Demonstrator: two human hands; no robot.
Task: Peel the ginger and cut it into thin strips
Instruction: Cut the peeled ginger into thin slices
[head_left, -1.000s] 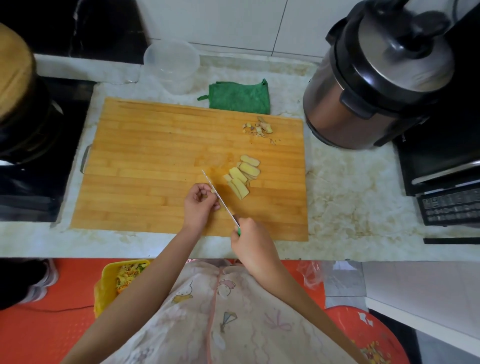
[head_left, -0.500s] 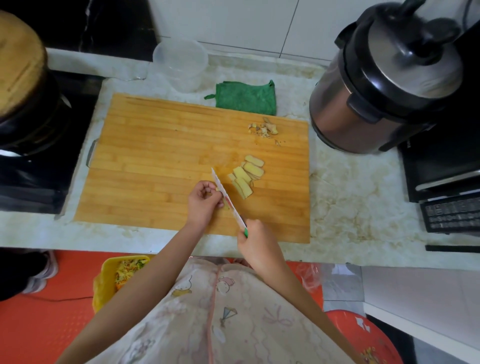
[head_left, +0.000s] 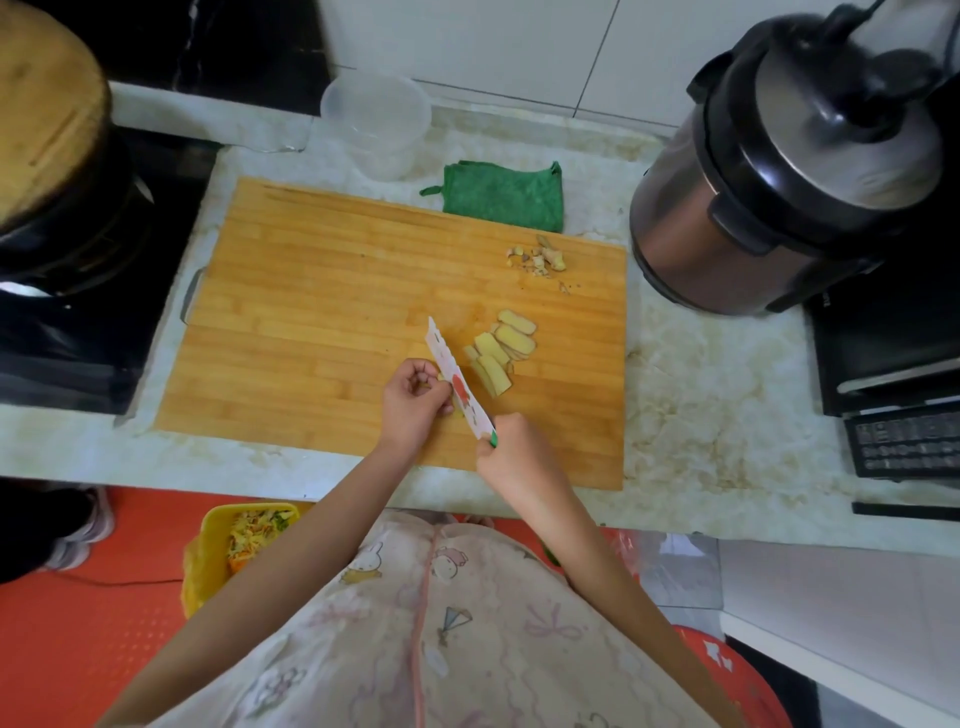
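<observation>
A bamboo cutting board lies on the marble counter. Several pale yellow ginger slices lie in an overlapping row right of the board's middle. My right hand grips the green handle of a small white knife with a red print, its blade slanting up to the left. My left hand, fingers curled, holds a small piece of ginger against the blade's left side; the piece is mostly hidden. A small heap of ginger peelings sits near the board's far right edge.
A pressure cooker stands right of the board, a folded green cloth and a clear plastic tub behind it. A black stove with a wood-lidded pot is at left. A yellow bin of scraps sits on the floor.
The knife blade has tilted so its printed flat side now shows. Both hands stay by the ginger slices; the camera has shifted slightly.
</observation>
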